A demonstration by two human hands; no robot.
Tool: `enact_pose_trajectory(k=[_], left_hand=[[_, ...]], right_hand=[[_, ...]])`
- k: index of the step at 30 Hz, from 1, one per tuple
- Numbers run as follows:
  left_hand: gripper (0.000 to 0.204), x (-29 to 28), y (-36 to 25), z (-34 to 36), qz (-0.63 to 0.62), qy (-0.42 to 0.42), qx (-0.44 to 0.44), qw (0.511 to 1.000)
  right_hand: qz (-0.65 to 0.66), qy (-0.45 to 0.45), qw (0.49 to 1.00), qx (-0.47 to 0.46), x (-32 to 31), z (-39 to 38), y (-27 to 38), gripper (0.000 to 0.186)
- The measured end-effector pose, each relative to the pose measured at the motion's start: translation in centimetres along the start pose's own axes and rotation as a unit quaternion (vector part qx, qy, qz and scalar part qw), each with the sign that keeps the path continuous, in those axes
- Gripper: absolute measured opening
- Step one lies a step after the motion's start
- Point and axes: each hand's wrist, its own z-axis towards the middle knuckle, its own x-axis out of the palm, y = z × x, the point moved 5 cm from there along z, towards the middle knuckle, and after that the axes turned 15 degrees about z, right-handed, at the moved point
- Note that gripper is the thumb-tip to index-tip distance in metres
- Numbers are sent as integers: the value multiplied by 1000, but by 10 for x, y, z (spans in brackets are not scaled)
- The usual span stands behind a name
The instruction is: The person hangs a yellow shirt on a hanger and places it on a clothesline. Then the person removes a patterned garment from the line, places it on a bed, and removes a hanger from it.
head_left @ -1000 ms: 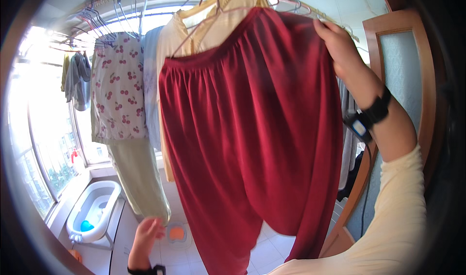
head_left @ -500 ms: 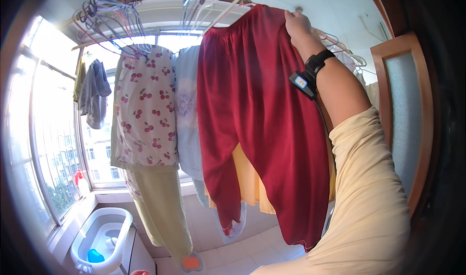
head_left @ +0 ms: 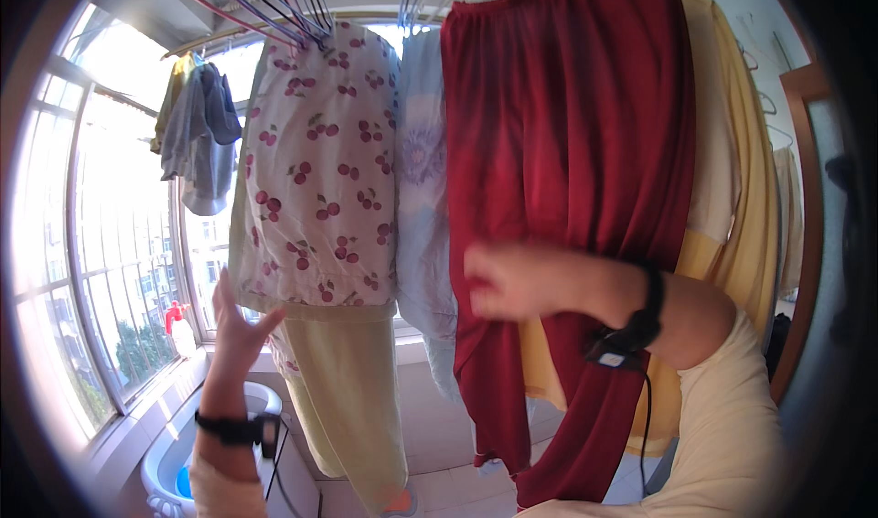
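Note:
Dark red elastic-waist trousers (head_left: 585, 134) hang on the right, their legs falling toward the floor. In front of them is my right hand (head_left: 517, 280), smeared by motion; whether it touches the cloth I cannot tell. My left hand (head_left: 238, 331) is raised, thumb and fingers apart, holding nothing. It is close to the lower left edge of a white cherry-print garment (head_left: 320, 170), below which pale yellow-green trousers (head_left: 352, 390) hang. A light blue garment (head_left: 422, 180) shows between the cherry print and the red trousers.
Several hangers (head_left: 293, 6) crowd the rail above. Grey clothes (head_left: 206, 143) hang near the barred window (head_left: 119, 244). A blue-white tub (head_left: 160, 463) and a red-topped spray bottle (head_left: 180, 326) are at lower left. Yellow cloth (head_left: 745, 170) hangs beside the door frame (head_left: 805, 106) at right.
My right hand has left the waistband of the red trousers and dropped to the middle of their front. My left hand has come up into view. The clothes now appear nearer.

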Motion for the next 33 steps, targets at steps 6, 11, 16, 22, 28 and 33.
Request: enact_pose_trajectory(k=[6,11,16,22,28,33], left_hand=[[91,121,-21,75,-124,84,-136,979],[38,158,-20,90,-225,154,-30,962],[76,144,53,97,-356,86,110,924],[87,209,137,43,-585,188,-197,764],[74,290,134,62,-621,296,-236,686],[64,325,129,101,-661,330,-244,628]], right_hand=[[58,121,989,67,66,91,-36,59],[182,-107,977,40,68,182,-54,67],[482,-226,846,16,118,245,-92,86],[642,-166,749,18,254,311,-93,84],[704,-83,704,-34,293,405,-96,64],[612,11,788,67,251,415,-128,45]])
